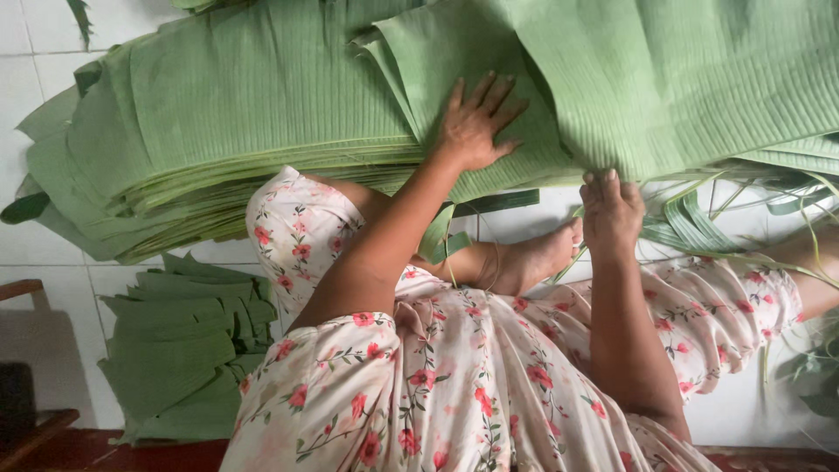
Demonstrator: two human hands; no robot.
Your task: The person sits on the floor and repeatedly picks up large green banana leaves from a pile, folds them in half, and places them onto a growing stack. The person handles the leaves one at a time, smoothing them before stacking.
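A thick stack of green banana leaf sheets (pixel 245 114) lies on the white tiled floor in front of me. My left hand (pixel 476 122) rests flat with fingers spread on a folded leaf sheet (pixel 437 44) on top of the stack. My right hand (pixel 610 210) pinches the near edge of a large leaf sheet (pixel 682 79) that overlaps the stack on the right. My bare foot (pixel 533 258) lies just below the stack, between my two arms. I wear a floral dress.
A smaller pile of cut leaf pieces (pixel 188 341) lies at lower left. Thin leaf strips and trimmings (pixel 743 218) are scattered at the right. A dark wooden chair part (pixel 26 411) stands at the far left on the tiles.
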